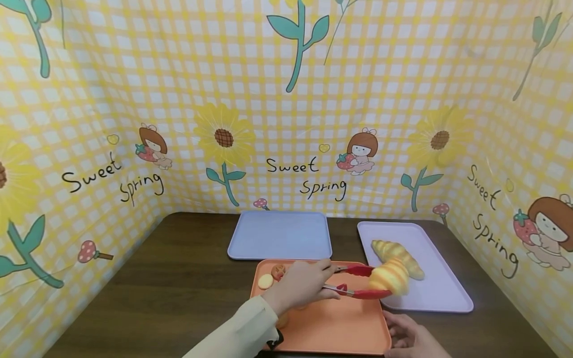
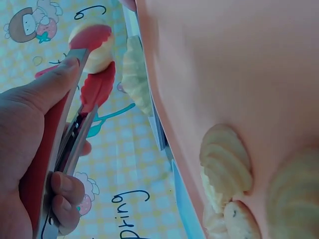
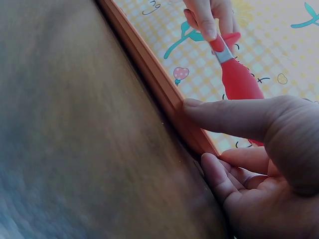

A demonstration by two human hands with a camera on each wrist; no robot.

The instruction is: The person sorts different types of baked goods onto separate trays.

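Note:
My left hand grips a pair of metal tongs with red tips, fingers and thumb wrapped round the arms in the left wrist view. Pinched between the red tips is a round striped bread roll, held up near the right edge of the orange tray. Behind the roll, a croissant lies on the lilac tray. My right hand holds the orange tray's near right corner. In the right wrist view its thumb presses on the rim, with curled fingers against the edge below.
Cookies sit at the orange tray's left side, among them a pale round one, a brown one and a swirled one. A blue tray stands behind on the dark wooden table. Yellow checked cloth surrounds the table.

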